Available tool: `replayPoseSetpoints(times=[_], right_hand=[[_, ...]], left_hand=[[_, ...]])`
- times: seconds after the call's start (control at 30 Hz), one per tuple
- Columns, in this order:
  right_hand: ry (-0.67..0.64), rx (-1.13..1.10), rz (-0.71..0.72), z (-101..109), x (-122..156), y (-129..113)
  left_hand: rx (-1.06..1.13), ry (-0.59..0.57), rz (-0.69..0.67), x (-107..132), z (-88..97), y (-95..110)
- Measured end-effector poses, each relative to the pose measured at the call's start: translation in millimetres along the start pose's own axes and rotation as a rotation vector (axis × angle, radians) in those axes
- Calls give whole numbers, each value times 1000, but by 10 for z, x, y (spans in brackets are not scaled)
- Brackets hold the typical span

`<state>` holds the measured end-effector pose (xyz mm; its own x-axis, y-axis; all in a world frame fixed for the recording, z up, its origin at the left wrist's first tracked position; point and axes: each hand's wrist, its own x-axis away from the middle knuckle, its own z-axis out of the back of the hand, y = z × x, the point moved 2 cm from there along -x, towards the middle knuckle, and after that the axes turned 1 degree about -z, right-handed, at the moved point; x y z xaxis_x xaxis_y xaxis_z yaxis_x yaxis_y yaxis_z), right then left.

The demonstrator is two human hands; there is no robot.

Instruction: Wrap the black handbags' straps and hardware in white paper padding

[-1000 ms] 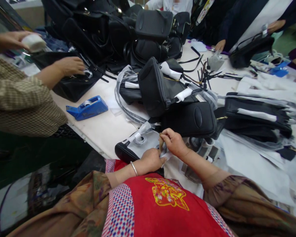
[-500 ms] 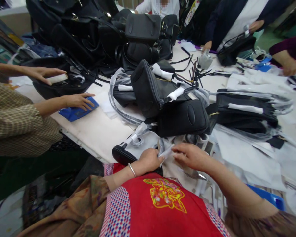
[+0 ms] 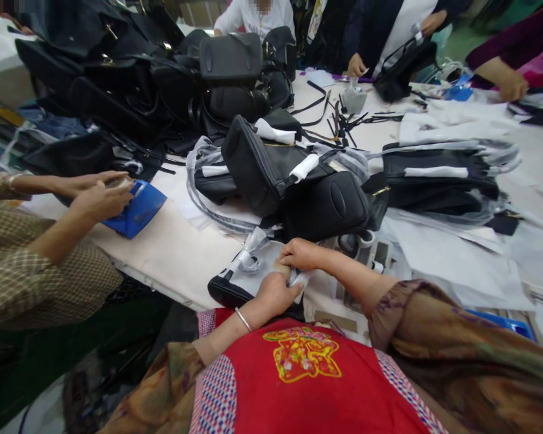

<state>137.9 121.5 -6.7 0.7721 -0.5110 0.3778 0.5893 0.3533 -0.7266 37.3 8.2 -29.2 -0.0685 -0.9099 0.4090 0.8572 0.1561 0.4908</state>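
Note:
A black handbag (image 3: 224, 289) lies in front of me at the table edge, covered in part by a translucent white sheet. On it rest a white-wrapped handle (image 3: 250, 256) and a coil of clear-covered cord (image 3: 253, 264). My left hand (image 3: 274, 294) is closed on a piece of white wrapping (image 3: 301, 282) at the bag's right side; whether a strap is inside is hidden. My right hand (image 3: 301, 253) bends in just above it, its fingers pinched at a small tan piece (image 3: 280, 266) over the bag.
More black handbags (image 3: 257, 166) with wrapped handles are piled ahead, and another stack (image 3: 438, 175) sits on the right. White sheets (image 3: 452, 259) lie nearby. At left, a co-worker's hands (image 3: 104, 196) work beside a blue box (image 3: 140, 208). Other people stand across the table.
My right hand has moved left and forward from beside the wrapping to the tan piece over the bag. My left hand stays on the wrapping. The co-worker's hands at left have come together.

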Motion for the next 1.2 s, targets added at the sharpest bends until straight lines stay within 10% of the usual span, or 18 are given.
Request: replayPoseSetpoints(times=[0.2,0.33,0.43,0.67,0.83,1.2], right_hand=[[67,168,-89,-27,117,-41],[614,10,-19,8,534,6],[906,-235,-237,-181,923,280],[424,-955,-645,-928,976,605],[377,-1369,-551,-980,697,499],[372,-1318,-302,-1039,731,670]], left_hand=[[106,-24,-18,-31,27,15],[170,-64,34,-72,37,12],[206,-108,88,-108,38,-8],[506,-241,144,-157,-4,-56],[552,-230,152,-140,-28,-75],[389,-203,154,-72,45,-30]])
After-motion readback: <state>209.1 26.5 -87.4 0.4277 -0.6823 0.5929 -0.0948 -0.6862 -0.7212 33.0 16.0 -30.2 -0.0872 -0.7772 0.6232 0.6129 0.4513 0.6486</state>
